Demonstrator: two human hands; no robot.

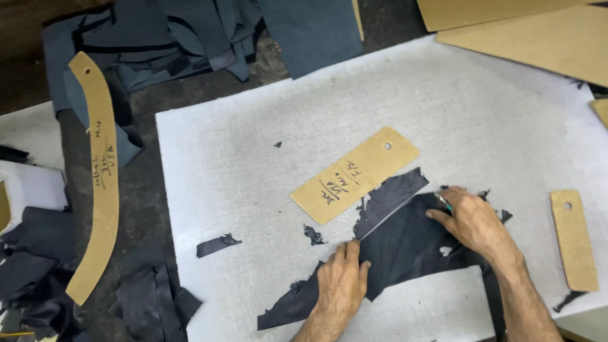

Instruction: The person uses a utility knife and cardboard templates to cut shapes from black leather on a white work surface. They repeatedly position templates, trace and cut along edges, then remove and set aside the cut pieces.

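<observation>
A ragged piece of dark navy leather point(405, 244) lies on the white cutting board point(253, 145). My left hand point(342, 282) presses flat on its lower left part, fingers together. My right hand point(472, 221) rests on the leather's upper right edge and grips a small cutting tool point(444, 202) with a teal tip. A rectangular tan cardboard template point(358, 174) with a punched hole lies just above the leather, apart from both hands. A narrow strip of the leather point(396, 196) lies beside the template's lower edge.
A long curved cardboard template point(101, 171) lies at the left. A small tan template point(573, 240) sits at the right. Large cardboard sheets point(538, 31) are at the top right. Heaps of dark leather pieces point(177, 38) lie top left, scraps point(152, 297) bottom left.
</observation>
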